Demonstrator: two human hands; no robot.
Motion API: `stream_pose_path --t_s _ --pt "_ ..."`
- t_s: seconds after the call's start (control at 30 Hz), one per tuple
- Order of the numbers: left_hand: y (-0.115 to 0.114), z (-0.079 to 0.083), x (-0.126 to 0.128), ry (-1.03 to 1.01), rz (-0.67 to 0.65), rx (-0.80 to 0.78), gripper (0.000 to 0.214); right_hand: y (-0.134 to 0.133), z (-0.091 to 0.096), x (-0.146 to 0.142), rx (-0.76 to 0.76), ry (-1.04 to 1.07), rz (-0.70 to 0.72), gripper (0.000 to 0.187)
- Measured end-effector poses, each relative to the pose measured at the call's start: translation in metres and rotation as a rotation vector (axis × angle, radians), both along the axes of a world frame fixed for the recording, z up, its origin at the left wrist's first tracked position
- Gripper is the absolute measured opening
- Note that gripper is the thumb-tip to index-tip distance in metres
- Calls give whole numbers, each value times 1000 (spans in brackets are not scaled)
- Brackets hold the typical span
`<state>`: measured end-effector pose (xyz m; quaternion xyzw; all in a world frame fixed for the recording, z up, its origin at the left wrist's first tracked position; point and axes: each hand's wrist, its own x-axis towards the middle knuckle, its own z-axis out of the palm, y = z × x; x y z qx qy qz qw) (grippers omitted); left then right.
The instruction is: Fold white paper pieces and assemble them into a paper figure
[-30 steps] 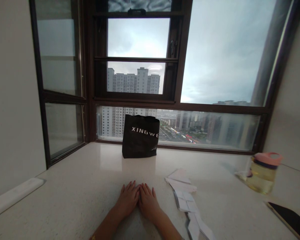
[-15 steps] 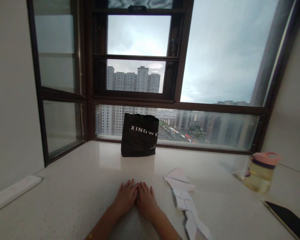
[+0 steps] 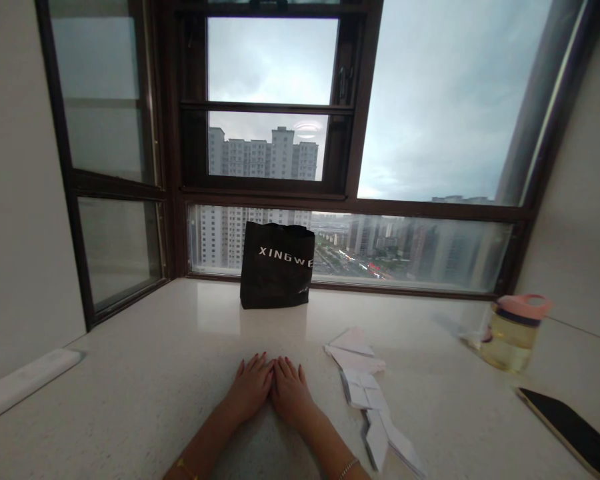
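White papers (image 3: 364, 390) (folded, prob.) nr R hand (image 3: 291, 395).

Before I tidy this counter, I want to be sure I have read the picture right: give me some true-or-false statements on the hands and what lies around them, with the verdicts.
1. The left hand and the right hand rest on the white counter. True.
2. One hand is stacked on top of the other. False: they lie side by side.
3. The black bag is farther from the viewer than both hands. True.
4. The black bag lies flat. False: it stands upright.
5. The folded papers lie to the right of the right hand. True.
6. The right hand grips the folded papers. False: they lie apart from it.
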<state>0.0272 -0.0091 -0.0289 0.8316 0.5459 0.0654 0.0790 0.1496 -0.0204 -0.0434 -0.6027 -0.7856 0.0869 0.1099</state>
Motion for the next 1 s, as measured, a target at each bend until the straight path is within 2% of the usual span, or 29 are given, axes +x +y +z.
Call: stream_pose_path --t_s 1.0 --pt "-1 1 0 0 -8 3 52 0 0 0 19 -3 -13 53"
